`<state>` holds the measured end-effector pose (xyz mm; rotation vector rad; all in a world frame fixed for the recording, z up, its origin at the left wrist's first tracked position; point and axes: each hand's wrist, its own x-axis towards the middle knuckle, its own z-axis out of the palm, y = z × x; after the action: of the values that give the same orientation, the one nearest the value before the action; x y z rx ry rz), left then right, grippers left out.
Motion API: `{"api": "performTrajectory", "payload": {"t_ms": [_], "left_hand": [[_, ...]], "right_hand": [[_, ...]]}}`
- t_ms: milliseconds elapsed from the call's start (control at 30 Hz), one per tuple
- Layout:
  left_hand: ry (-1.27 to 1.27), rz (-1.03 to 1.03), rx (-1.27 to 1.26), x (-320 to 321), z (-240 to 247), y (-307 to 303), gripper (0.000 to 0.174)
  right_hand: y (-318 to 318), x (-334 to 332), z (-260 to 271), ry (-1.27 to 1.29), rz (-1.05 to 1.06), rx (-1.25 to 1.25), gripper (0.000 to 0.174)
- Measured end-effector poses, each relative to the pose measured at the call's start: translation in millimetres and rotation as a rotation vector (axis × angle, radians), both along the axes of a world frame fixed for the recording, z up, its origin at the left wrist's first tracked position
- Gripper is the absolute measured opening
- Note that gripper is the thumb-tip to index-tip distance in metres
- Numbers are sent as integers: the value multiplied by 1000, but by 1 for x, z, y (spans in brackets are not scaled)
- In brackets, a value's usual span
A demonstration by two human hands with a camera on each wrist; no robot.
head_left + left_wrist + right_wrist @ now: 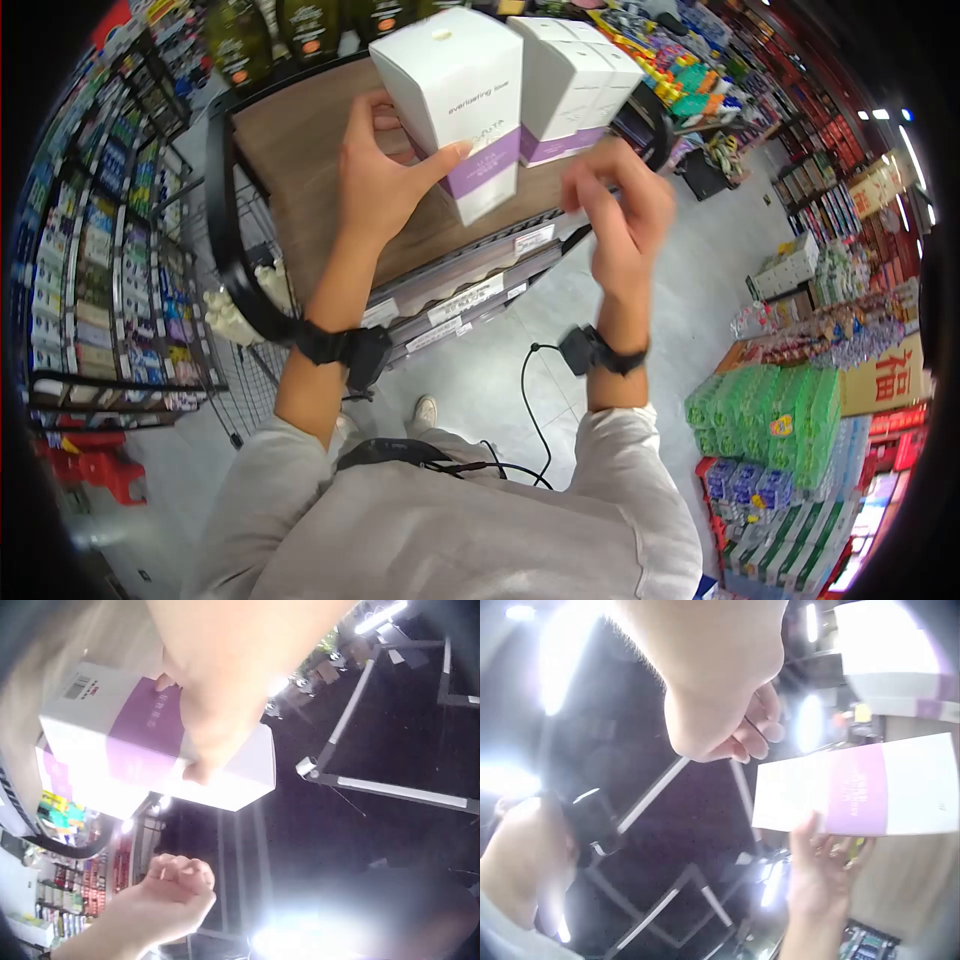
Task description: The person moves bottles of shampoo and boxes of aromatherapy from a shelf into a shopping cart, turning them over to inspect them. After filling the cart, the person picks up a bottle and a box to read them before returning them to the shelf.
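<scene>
Gripping white box [450, 90] w/ L hand [385, 190], head view: thumb on near face by purple band [495, 165], fingers round left side. Box sits over near part of wooden shelf [300, 170], left of other white boxes [580, 85]; can't tell if base touches. R hand [625, 215] blurred, right of box, fingers bent, nothing seen in it. Tip: hold box steady, firm enough not to slip, w/o denting carton; mind the neighbours on right.

L wrist view: thumb + fingers span box around band, approx mid-height, prob. decent balance. R hand apart from box, fingers loosely curled, nothing in palm.

R wrist view: L hand grips one side only, opp. side unsupported. R hand near one end of box, gap hard to judge. If 2nd hand's needed, spread R fingers b4 contact, go slow, support base.
</scene>
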<state>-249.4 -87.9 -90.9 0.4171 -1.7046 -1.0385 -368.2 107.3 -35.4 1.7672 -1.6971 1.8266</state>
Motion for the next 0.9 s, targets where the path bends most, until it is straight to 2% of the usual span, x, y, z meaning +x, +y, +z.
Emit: {"api": "performTrajectory", "payload": {"t_ms": [167,200,233,333,400,500,533,633,700,767,833,900], "left_hand": [[-81,14,-102,92,54,36,75],[-64,58,-229,104,52,33,78],[-211,68,-299,125,56,32,79],[-180,122,-287,173,54,27,79],[-165,34,-139,203,54,27,77],[-139,58,-138,243,54,19,75],[-125,94,-142,263,53,15,75],[-89,106,-112,310,53,4,71],[-13,148,43,343,57,-7,80],[-10,149,15,375,51,-22,76],[27,143,195,404,50,-33,70],[63,121,185,430,34,-54,64]], "right_hand": [[42,123,86,486,434,180,13],[44,141,96,545,487,207,13],[42,159,103,585,517,246,13],[28,212,120,668,525,342,12],[19,241,129,709,489,416,12],[12,274,135,717,446,515,13],[4,286,123,582,527,303,19],[-28,316,104,432,652,-88,23],[-43,325,107,631,672,-128,24],[-60,337,111,748,701,-138,26],[-87,355,99,664,828,-419,28],[-106,362,57,487,620,-335,31]]}}
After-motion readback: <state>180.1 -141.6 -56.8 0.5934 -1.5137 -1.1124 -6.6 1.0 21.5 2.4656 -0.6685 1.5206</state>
